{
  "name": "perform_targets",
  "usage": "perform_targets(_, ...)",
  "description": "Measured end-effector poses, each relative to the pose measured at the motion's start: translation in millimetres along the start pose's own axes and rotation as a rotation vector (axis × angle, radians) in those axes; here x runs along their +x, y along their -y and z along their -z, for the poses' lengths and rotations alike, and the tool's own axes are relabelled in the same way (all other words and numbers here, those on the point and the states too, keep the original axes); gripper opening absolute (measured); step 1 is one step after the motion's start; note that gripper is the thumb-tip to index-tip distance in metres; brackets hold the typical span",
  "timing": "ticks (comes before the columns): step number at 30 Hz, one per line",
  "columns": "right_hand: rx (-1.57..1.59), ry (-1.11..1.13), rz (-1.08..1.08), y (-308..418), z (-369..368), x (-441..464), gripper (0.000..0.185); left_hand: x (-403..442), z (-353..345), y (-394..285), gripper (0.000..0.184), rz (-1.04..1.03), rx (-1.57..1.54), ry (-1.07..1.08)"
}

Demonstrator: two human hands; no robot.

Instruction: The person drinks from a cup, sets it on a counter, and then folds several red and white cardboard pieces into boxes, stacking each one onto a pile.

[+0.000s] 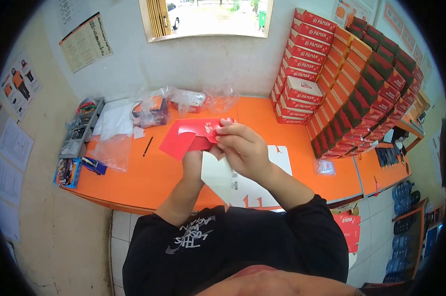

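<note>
Above the orange table, both hands hold a partly folded red cardboard box (183,133), glossy red outside with a small white print. A pale flap (216,173) of card hangs below it, toward my body. My right hand (243,150) is closed on the right edge of the box, thumb and fingers pinching the card near a fold. My left hand (192,166) grips it from below, its fingers mostly hidden behind the card. Beneath my right forearm lies a flat white card sheet (280,165) with red cut marks.
Stacked red boxes (309,42) and orange boxes (356,56) rise at the right back. A grey organizer tray (87,121), a blue basket (68,172) and a black pen (147,146) are at left. Plastic bags (183,98) lie along the wall. The table edge (129,206) is near my body.
</note>
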State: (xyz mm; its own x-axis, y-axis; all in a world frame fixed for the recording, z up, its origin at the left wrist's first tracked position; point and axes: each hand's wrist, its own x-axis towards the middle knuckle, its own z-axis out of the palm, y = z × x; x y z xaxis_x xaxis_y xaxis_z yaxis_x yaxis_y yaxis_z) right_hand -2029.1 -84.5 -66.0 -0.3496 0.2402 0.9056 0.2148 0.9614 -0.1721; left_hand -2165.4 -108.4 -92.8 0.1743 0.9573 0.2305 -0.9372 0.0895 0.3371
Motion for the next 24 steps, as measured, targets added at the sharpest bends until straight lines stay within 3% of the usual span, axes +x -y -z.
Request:
perform_targets(2, -0.051, 0.066, -0.044, -6, -14, 0, 0.015, 5, 17, -7, 0.036, -0.157, 0.348, -0.016)
perform_targets(3, -0.090, 0.143, -0.062, -7, -16, -2, 0.016, 1, 24, -15, 0.036, -0.186, 0.729, 0.048)
perform_targets(4, -0.096, 0.137, -0.062, -10, -15, -3, 0.016, 0, 31, -19, 0.036, -0.183, 0.730, 0.056)
perform_targets(6, 0.023, 0.421, -0.249, -13, -11, -6, 0.021, -5, 48, -21, 0.033, -0.158, 0.841, -0.040)
perform_targets(7, 0.190, 0.342, -0.378, -7, -16, -6, 0.025, -4, 58, -19, 0.033, -0.155, 0.835, -0.042)
perform_targets(8, 0.189, 0.348, -0.383, -2, -26, -4, 0.025, -2, 69, -13, 0.028, -0.335, 1.216, -0.006)
perform_targets(9, 0.024, 0.220, -0.235, 3, -38, -1, 0.028, -3, 74, -8, 0.025, -0.519, 1.597, 0.035)
perform_targets(10, -0.140, 0.090, -0.086, 8, -44, -1, 0.030, -5, 77, -2, 0.025, -0.513, 1.597, 0.033)
perform_targets(12, -0.215, 0.163, -0.005, -9, -51, -15, 0.033, -11, 80, 4, 0.014, -0.454, 1.721, 0.032)
perform_targets(13, -0.222, 0.239, 0.029, -15, -51, -22, 0.031, -4, 93, 1, 0.011, -0.284, 1.559, -0.055)
perform_targets(16, -0.215, 0.345, 0.091, -24, -53, -25, 0.019, -10, 92, -12, 0.011, -0.303, 1.448, -0.174)
perform_targets(19, 0.075, 0.356, -0.505, -12, -65, -37, 0.013, -10, 93, -9, 0.011, -0.299, 1.679, -0.048)
perform_targets(21, 0.112, 0.356, -0.621, -13, -67, -42, 0.013, -8, 101, -6, 0.011, -0.293, 1.791, 0.019)
perform_targets(23, 0.153, 0.352, -0.742, -13, -66, -48, 0.014, -5, 113, -3, 0.016, -0.108, 1.767, 0.007)
perform_targets(24, 0.293, 0.344, -0.871, -13, -63, -50, 0.014, -5, 113, -1, 0.016, -0.110, 1.764, 0.008)
